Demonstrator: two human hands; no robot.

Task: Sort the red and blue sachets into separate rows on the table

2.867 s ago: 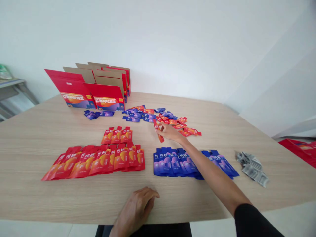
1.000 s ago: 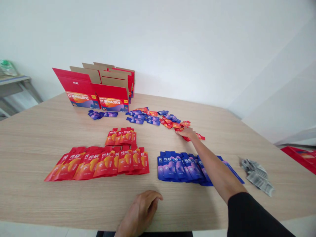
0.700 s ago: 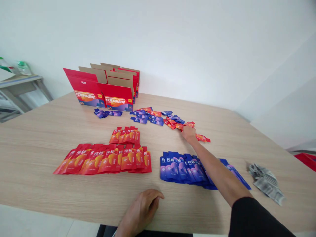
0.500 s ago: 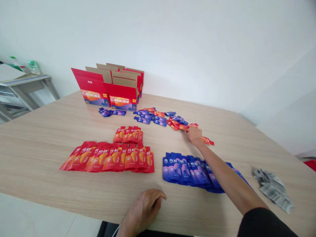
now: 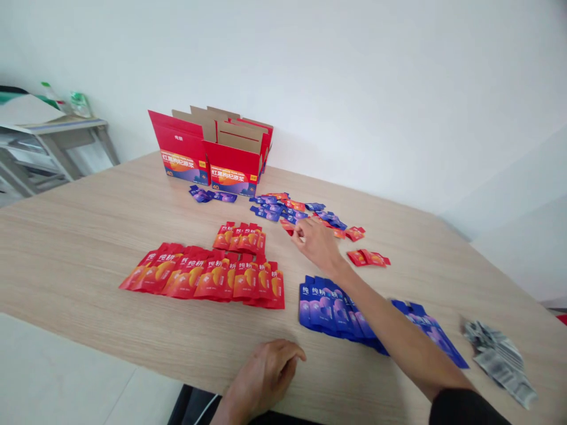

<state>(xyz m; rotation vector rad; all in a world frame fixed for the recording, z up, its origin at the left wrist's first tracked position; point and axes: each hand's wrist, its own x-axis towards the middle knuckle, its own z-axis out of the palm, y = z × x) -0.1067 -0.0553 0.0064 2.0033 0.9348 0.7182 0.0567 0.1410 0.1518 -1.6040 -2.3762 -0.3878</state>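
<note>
My right hand [image 5: 316, 245] reaches over the middle of the table, its fingers closed on a red pouch [image 5: 287, 226] that sticks out to the left. Below it, my left hand [image 5: 268, 375] rests near the front edge, fingers curled with nothing visible in them. A long overlapping row of red pouches [image 5: 199, 274] lies at left, with a shorter red row [image 5: 241, 237] behind it. Blue pouches [image 5: 328, 307] overlap in a row under my right forearm, which hides part of them. Beyond my right hand lie mixed loose pouches [image 5: 268, 209], blue and red.
Open red cartons [image 5: 233, 171] stand at the back left near the wall. Small red pouches [image 5: 367, 258] lie right of my right hand. Crumpled black-and-white printed strips [image 5: 502, 357] lie at the far right. A side desk [image 5: 66, 127] with bottles stands at left.
My right hand has moved left from the scattered red pouches, carrying a red pouch. My left hand keeps its pose. The whole view has shifted slightly.
</note>
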